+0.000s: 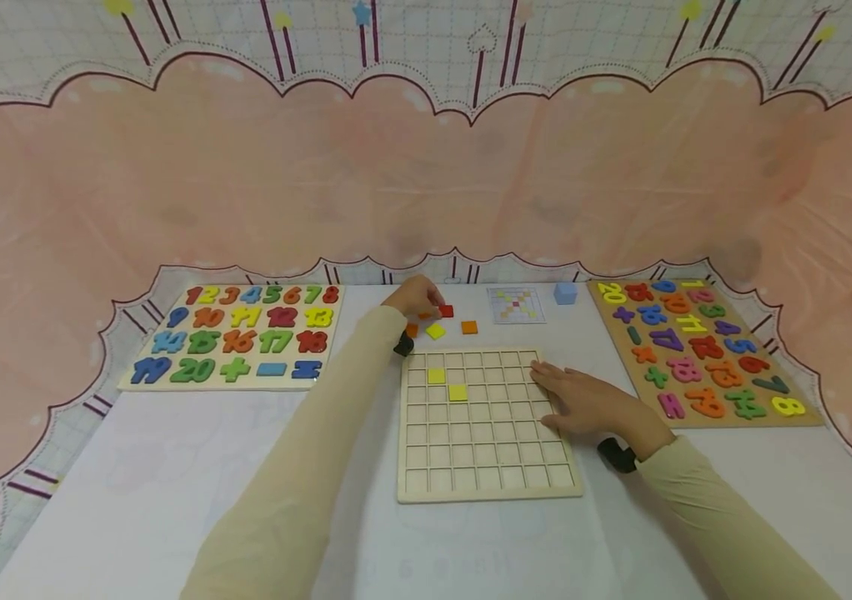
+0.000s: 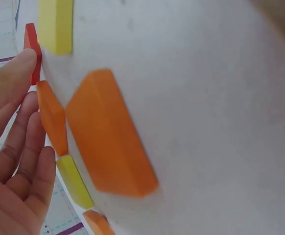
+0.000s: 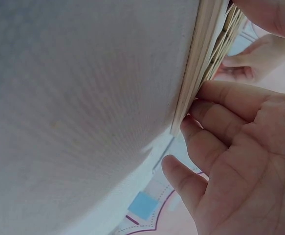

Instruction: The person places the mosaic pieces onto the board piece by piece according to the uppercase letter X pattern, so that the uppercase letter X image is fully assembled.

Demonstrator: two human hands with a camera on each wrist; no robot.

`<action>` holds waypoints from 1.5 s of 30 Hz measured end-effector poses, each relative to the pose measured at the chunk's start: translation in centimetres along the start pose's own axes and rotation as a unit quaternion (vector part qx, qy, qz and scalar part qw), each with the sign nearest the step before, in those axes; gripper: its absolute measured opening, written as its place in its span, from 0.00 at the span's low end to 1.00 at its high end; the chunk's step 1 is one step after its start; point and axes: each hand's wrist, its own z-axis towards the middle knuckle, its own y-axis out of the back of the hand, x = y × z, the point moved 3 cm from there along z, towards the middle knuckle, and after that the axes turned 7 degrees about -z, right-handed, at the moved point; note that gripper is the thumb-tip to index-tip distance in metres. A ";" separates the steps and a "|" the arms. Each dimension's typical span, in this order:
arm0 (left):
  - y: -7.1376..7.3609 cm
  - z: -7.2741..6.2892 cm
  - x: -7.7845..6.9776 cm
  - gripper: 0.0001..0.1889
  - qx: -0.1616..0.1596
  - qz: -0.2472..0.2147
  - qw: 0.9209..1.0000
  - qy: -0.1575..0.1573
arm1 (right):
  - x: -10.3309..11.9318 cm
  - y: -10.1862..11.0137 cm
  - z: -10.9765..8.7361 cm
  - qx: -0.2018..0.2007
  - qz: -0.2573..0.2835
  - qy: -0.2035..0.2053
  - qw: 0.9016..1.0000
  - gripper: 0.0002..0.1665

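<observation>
My left hand (image 1: pixel 414 294) reaches to the loose tiles behind the wooden grid board (image 1: pixel 489 495). Its thumb and forefinger pinch a small red square tile (image 2: pixel 33 78); the other fingers curl loosely beside it. Close under this hand lie orange tiles (image 2: pixel 105 142) and a yellow tile (image 1: pixel 435 331), with another orange tile (image 1: pixel 469 327) to the right. Two yellow tiles (image 1: pixel 458 392) sit in cells of the board's upper left part. My right hand (image 1: pixel 583 402) rests at the board's right edge, fingers extended along the rim.
A pale number puzzle board (image 1: pixel 227 387) lies at left, and a brown number board (image 1: pixel 613 333) at right. Behind the grid board are a small pattern card (image 1: pixel 516 305) and a blue cube (image 1: pixel 564 292). A patterned cloth backdrop (image 1: pixel 396 183) rises behind the table.
</observation>
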 end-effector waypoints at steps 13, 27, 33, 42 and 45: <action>0.0 0.4 0.4 0.13 0.003 0.008 1.000 0.011 | 0.0 -0.1 0.1 -0.001 0.004 0.001 1.000 0.44; 0.2 0.2 0.8 0.13 -0.001 -0.012 1.000 0.024 | 0.2 0.0 0.0 -0.009 -0.002 0.009 1.000 0.43; 0.6 -0.3 0.7 0.13 -0.008 -0.008 1.000 -0.009 | 0.2 0.1 0.0 -0.011 -0.004 0.011 1.000 0.43; 1.2 -1.3 -0.2 0.15 -0.025 -0.026 0.998 -0.054 | 0.1 0.0 -0.1 -0.004 -0.002 0.006 1.000 0.43; 1.4 -1.6 -0.9 0.15 -0.035 -0.039 0.996 -0.068 | -0.1 0.0 0.0 -0.005 -0.004 0.006 1.000 0.44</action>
